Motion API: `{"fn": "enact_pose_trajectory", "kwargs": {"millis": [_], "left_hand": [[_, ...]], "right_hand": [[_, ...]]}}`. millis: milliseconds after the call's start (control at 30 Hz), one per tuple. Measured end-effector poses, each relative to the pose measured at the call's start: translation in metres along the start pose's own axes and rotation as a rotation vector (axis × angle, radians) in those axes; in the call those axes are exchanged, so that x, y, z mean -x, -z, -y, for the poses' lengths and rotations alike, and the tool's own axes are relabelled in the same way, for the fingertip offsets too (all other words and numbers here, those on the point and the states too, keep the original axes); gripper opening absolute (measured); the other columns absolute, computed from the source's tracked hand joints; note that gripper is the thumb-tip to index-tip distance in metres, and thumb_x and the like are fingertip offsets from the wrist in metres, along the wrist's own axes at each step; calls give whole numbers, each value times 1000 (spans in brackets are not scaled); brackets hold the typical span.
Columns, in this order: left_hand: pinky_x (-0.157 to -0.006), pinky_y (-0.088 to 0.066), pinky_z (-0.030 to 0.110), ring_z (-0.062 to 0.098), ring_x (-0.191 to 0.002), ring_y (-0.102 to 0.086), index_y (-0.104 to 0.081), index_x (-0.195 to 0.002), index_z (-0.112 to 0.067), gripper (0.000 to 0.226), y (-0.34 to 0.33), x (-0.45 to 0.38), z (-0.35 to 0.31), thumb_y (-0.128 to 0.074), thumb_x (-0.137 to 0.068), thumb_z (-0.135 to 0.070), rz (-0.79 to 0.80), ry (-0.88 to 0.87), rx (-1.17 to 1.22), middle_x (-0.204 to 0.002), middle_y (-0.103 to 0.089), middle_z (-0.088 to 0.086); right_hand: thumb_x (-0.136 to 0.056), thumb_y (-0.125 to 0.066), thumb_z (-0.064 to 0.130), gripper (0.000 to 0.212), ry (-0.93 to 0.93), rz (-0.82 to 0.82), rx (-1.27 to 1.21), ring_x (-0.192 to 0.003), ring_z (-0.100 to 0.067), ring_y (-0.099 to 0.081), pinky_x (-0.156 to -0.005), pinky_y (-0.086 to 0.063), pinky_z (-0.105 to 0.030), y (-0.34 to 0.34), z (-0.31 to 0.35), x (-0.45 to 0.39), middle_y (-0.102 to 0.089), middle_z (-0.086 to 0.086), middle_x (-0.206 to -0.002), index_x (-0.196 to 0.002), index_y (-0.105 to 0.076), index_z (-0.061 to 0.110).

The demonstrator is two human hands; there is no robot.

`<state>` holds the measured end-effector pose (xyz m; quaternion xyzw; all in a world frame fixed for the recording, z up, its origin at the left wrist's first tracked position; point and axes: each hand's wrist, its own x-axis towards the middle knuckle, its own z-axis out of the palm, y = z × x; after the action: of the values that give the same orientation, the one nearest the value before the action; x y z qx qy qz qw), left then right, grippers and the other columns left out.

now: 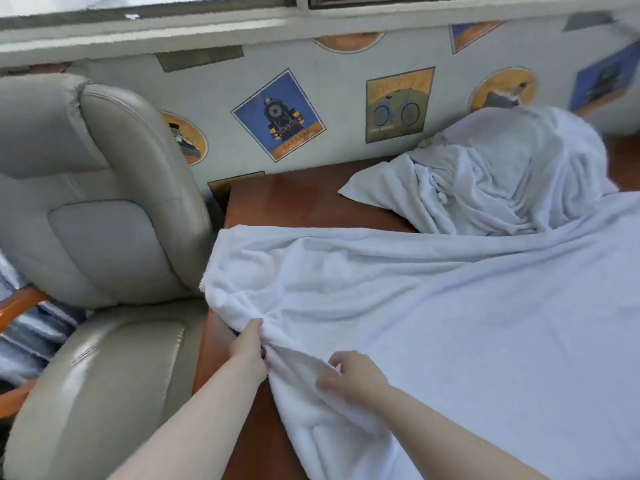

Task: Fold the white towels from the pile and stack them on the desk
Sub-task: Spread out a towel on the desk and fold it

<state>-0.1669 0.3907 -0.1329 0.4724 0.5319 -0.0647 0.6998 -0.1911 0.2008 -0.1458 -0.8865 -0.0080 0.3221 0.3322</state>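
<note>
A large white towel point(433, 306) lies spread over the reddish-brown desk point(294, 202), rumpled along its left edge. My left hand point(247, 351) grips a bunched fold of that towel at its near-left edge, by the desk's left side. My right hand point(353, 374) pinches a ridge of the same towel just to the right, thumb under the fold and fingers curled on top. At the back right sits the pile of crumpled white towels point(502, 174), partly overlapped by the spread towel.
A grey leather chair point(97, 220) stands close against the desk's left side. Behind the desk runs a wall with picture stickers point(278, 114) under a window sill. Bare desk surface shows at the back left.
</note>
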Motion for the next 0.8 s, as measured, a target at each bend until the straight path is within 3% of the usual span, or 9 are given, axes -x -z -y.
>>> {"fn": "enact_pose_trajectory", "kwargs": {"millis": [100,233,300,333,400,433,567,733,800], "left_hand": [[-94,-50,39,27,-99,-61,-56,-103,-11,40,0,-19,-19,-72,-82,-40,74,86,43,-105,-60,6],[-57,-48,31,17,-68,-60,-57,-85,-16,20,4,-31,-37,-71,-83,-30,79,33,113,-82,-60,0],[-54,-50,22,11,-66,-64,-61,-91,-19,19,2,-28,-38,-65,-87,-36,166,3,96,-80,-64,-5],[-63,-54,23,13,-72,-68,-63,-96,-17,23,-4,-23,-36,-63,-88,-38,243,-4,95,-84,-67,-3],[-90,-53,37,23,-91,-67,-64,-107,-14,30,-22,-8,-33,-59,-90,-39,372,-11,95,-100,-69,5],[-90,-52,39,24,-89,-66,-63,-103,-14,27,-34,3,-31,-56,-93,-38,433,-24,78,-99,-68,6],[-53,-53,18,8,-59,-68,-58,-88,-18,22,-90,60,-22,-46,-100,-32,688,9,109,-69,-68,-4],[-78,-51,26,9,-78,-70,-61,-102,-13,36,-164,132,14,-35,-104,-38,998,-65,35,-83,-72,-2],[-84,-48,31,12,-88,-69,-60,-113,-9,43,-191,161,42,-32,-105,-40,1052,-41,28,-92,-73,3]], "right_hand": [[-80,-64,31,23,-22,53,-132,-68,-15,-47,-62,-35,-30,-14,22,3,-49,3,-70,-68,-51,16],[-84,-61,32,16,-72,170,-601,-85,-17,-52,-74,-39,-32,-20,50,20,-56,1,-92,-92,-63,18],[-79,-62,37,18,-119,222,-849,-84,-17,-53,-71,-38,-30,-18,55,33,-57,1,-93,-93,-64,26],[-74,-64,38,23,-130,222,-960,-80,-17,-52,-67,-37,-28,-15,53,39,-56,0,-89,-93,-62,25],[-72,-66,37,30,-162,189,-1156,-79,-18,-56,-67,-41,-27,-5,44,52,-60,-1,-88,-95,-62,18],[-76,-65,34,30,-167,164,-1252,-82,-19,-60,-71,-45,-27,1,36,59,-64,-3,-91,-99,-65,15],[-88,-59,30,34,-41,49,-1588,-79,-17,-66,-73,-50,-25,28,0,94,-69,-7,-89,-111,-65,5],[-90,-62,31,44,244,-11,-1809,-103,-23,-65,-96,-49,-33,71,-51,140,-67,-11,-112,-126,-64,5],[-91,-61,31,50,303,-51,-1820,-113,-26,-59,-110,-38,-38,89,-83,161,-63,-12,-121,-134,-59,6]]}}
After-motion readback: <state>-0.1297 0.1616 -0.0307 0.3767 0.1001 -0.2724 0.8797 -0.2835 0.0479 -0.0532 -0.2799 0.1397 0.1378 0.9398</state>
